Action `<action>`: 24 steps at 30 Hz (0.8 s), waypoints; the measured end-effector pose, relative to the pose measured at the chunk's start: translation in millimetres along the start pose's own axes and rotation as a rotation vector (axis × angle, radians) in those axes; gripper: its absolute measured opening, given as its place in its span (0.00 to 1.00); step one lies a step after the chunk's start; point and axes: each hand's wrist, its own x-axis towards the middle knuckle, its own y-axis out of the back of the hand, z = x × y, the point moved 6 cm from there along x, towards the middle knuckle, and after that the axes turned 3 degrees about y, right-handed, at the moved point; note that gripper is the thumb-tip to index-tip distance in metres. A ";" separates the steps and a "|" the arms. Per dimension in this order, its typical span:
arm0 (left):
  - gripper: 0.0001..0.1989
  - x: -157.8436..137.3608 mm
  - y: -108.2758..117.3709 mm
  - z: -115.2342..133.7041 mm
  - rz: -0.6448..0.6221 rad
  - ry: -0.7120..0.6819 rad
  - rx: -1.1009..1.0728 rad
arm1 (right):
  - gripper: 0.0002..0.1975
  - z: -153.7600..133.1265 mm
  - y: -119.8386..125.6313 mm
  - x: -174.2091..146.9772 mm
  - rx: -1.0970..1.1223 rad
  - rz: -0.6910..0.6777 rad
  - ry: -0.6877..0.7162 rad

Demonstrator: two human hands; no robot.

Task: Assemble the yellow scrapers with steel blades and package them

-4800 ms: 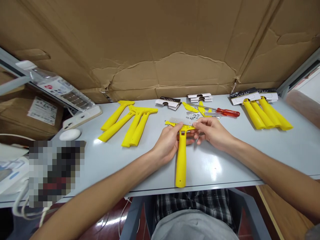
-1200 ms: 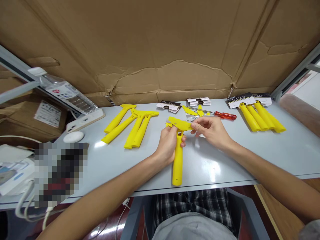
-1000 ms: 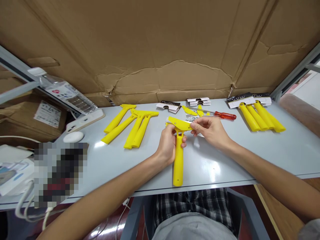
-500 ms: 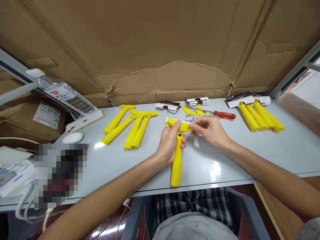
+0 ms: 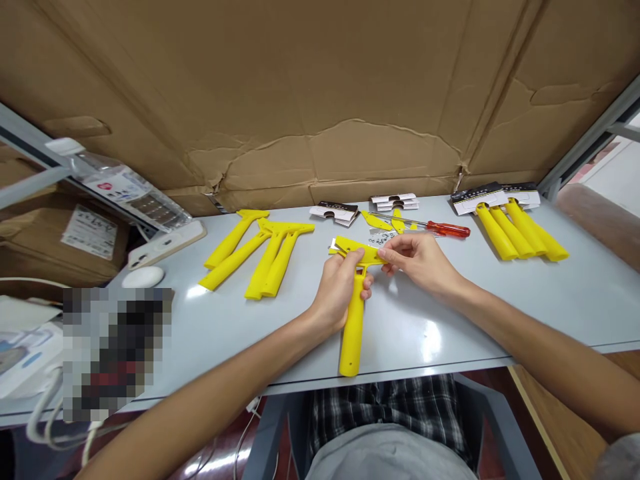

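Note:
A yellow plastic scraper (image 5: 353, 327) points its handle toward the table's front edge. My left hand (image 5: 337, 283) is closed around its neck, the thumb pressing on the wide head. Across that head lies a yellow cover plate (image 5: 350, 247), its left end slightly raised, with a bit of shiny blade or film showing there. My right hand (image 5: 413, 260) pinches the right end of the plate between thumb and fingers. Just beyond my right hand are a red-handled screwdriver (image 5: 447, 229) and loose yellow cover plates (image 5: 379, 221).
Several yellow scraper handles (image 5: 277, 260) lie to the left. Carded yellow scrapers (image 5: 520, 230) lie at the right, and folded cards (image 5: 334, 213) at the back. A power strip (image 5: 167, 244), a white mouse (image 5: 143, 277) and a plastic bottle (image 5: 125, 187) are at the left. Cardboard (image 5: 320, 93) walls the back.
The cover plate's left end now stands slightly apart from the scraper head. Both hands keep nearly the same place and grip; the view has shifted a little.

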 end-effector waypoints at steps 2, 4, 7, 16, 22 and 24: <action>0.12 0.3 0.2 -0.6 -0.005 0.012 -0.041 | 0.22 -0.9 0.5 -0.3 -0.012 -0.012 -0.004; 0.12 0.5 0.6 -1.5 -0.011 0.041 -0.100 | 0.22 -1.7 0.5 -0.7 -0.007 -0.024 -0.005; 0.14 0.4 0.9 -2.3 -0.023 0.082 -0.169 | 0.23 -1.1 0.8 -0.6 0.008 -0.031 -0.018; 0.14 -0.1 -0.4 -1.9 -0.007 0.064 -0.079 | 0.20 0.3 3.8 1.8 0.046 -0.004 0.019; 0.14 -1.4 -0.6 -1.7 0.018 0.060 -0.014 | 0.22 -2.8 4.8 0.9 0.039 0.007 0.005; 0.14 -3.1 -1.1 -0.2 0.011 0.055 -0.007 | 0.23 -4.5 5.4 1.1 0.091 0.013 -0.017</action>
